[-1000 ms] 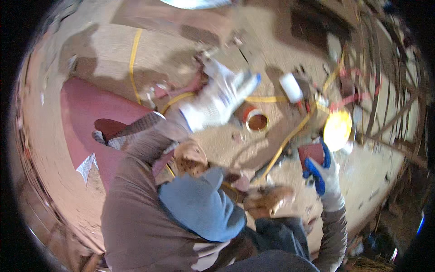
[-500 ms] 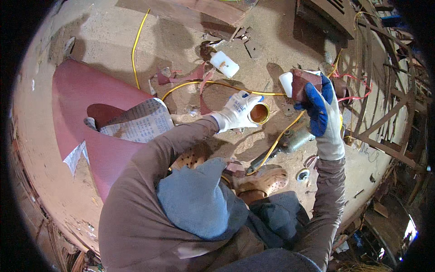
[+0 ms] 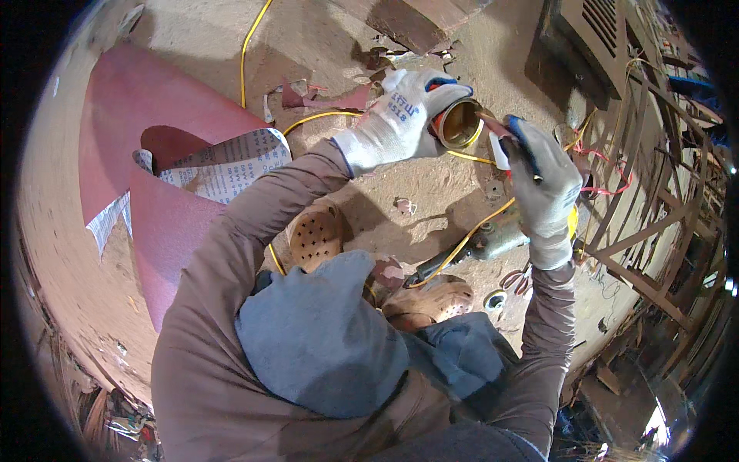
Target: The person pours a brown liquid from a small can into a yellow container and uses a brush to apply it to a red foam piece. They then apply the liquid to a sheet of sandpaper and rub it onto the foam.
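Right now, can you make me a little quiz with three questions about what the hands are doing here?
1. True or false: the left hand holds a small open tin.
2. Which colour is the cable on the dusty floor? A green, B yellow, C white.
3. Fill in: the big red sheet of sandpaper lies on the person's ____ side.

Key:
1. True; its brown inside shows.
2. B.
3. Left. The right hand grips a small piece next to the tin; what it is cannot be told.
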A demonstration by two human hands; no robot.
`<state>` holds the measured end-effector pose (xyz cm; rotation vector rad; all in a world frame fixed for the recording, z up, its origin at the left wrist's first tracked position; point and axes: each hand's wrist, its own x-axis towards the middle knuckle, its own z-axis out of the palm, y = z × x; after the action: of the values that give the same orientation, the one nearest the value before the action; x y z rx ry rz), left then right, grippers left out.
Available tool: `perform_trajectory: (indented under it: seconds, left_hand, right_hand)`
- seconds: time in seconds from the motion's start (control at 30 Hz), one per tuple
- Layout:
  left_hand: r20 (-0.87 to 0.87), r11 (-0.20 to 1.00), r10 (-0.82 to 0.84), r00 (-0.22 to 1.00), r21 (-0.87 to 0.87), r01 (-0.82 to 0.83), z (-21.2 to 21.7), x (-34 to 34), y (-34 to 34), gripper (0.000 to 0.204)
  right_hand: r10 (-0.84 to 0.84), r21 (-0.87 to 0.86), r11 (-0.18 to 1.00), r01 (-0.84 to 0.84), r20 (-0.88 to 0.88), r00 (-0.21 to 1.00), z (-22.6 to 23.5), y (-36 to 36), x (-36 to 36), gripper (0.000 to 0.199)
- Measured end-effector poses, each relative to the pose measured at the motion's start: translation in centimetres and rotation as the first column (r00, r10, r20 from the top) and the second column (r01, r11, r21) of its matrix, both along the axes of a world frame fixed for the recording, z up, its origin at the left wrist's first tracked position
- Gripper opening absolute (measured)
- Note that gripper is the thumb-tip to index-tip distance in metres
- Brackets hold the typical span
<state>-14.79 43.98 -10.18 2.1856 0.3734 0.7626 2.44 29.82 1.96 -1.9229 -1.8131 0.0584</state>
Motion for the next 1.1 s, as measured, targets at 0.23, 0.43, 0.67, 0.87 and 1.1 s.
perform_trajectory:
  seconds: [0.23,0.43,0.67,0.87,1.1]
  left_hand:
    - [0.021,0.984,0.077,0.997,0.161,-0.08,2.2,-0.2,2.9,0.074]
    - [-0.004,0.966,0.058,0.998,0.251,-0.055,4.0,-0.8,4.1,0.072]
    - [0.072,0.986,-0.029,0.997,0.166,0.017,5.1,-0.3,5.0,0.074]
    - [-0.041,0.983,-0.099,0.994,0.152,0.104,4.6,0.9,6.1,0.07]
    - [0.065,0.976,-0.215,0.975,-0.01,0.216,4.6,0.4,5.8,0.062]
  right_hand:
    - [0.146,-0.098,0.988,-0.117,0.389,0.91,0.3,1.1,-1.1,0.049]
    - [0.202,-0.008,0.973,-0.232,0.518,0.831,0.7,2.0,-1.0,0.043]
    - [0.241,-0.042,0.964,-0.262,0.552,0.798,1.7,3.4,-1.2,0.047]
    - [0.387,-0.243,0.92,-0.307,0.439,0.811,4.0,6.5,-1.1,0.042]
    - [0.439,-0.541,0.791,-0.287,0.174,0.882,4.4,9.8,1.2,0.029]
